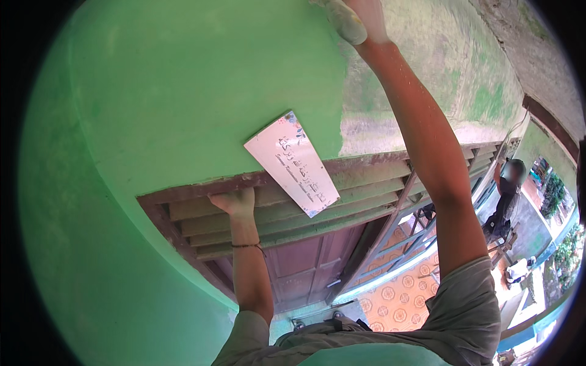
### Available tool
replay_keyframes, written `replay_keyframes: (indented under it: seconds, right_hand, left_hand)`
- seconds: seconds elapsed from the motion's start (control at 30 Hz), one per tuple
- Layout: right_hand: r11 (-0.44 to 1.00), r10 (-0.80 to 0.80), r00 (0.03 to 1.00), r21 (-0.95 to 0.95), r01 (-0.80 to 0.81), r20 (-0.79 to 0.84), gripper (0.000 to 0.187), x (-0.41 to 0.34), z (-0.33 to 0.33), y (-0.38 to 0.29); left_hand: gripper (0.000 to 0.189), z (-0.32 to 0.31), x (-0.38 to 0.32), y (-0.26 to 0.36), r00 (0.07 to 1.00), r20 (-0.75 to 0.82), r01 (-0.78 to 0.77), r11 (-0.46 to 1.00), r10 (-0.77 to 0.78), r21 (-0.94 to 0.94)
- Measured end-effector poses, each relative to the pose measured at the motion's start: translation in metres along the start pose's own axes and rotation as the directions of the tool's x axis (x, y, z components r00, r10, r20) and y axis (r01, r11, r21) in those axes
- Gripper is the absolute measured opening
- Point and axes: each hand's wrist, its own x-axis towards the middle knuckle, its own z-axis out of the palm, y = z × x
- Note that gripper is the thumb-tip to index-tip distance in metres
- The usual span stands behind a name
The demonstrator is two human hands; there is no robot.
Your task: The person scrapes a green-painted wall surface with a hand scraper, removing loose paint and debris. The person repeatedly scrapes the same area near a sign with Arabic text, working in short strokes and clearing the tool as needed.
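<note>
My left hand (236, 202) reaches up to the louvred vent above a door, its fingers hooked into the gap under the brown top frame (201, 185); the fingertips are hidden. My right hand (368, 18) is raised high against the wall and partly cut off by the picture's top edge. It is blurred, with a pale rounded object (347, 24) held in it; its exact kind is unclear. Left of this hand the wall has smooth green paint (206, 91); to the right its surface (425, 68) is patchy and whitish.
A white plaque (295, 162) bearing writing hangs tilted over the vent. Below are a brown panelled door (297, 265), a window with bars (393, 251) and orange patterned floor tiles (398, 302). At right, a person (503, 196) is raised on a wooden support (506, 244); another person (518, 271) is lower down.
</note>
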Motion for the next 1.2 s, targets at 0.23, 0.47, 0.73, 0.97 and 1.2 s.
replay_keyframes:
  seconds: [0.23, 0.47, 0.73, 0.97, 1.2]
  right_hand:
    - [0.999, -0.018, 1.0, -0.038, 0.018, 0.012, 0.012, 0.007, 0.004, 0.009]
    - [0.999, -0.043, 0.999, -0.002, 0.043, 0.004, 0.014, 0.007, -0.001, 0.004]
    - [1.0, -0.016, 1.0, -0.014, 0.017, 0.011, 0.015, -0.004, -0.001, 0.007]
    - [0.994, 0.102, 0.994, 0.026, -0.103, 0.042, 0.012, -0.033, -0.002, 0.001]
    - [0.998, 0.058, 0.998, 0.023, -0.057, -0.017, 0.012, -0.048, -0.01, 0.0]
  left_hand:
    - [0.065, -0.017, 0.009, 0.001, 0.995, 0.093, -0.03, 0.999, 0.028, 0.023]
    - [0.064, -0.025, 0.019, 0.003, 0.999, 0.039, -0.018, 0.997, 0.02, -0.073]
    - [0.067, -0.017, 0.011, 0.001, 0.995, 0.094, -0.019, 1.0, 0.019, 0.008]
    - [0.068, -0.014, 0.011, 0.002, 0.996, 0.079, -0.043, 0.999, 0.041, 0.021]
    - [0.069, -0.024, 0.02, 0.0, 0.993, 0.117, -0.019, 0.999, 0.015, 0.028]
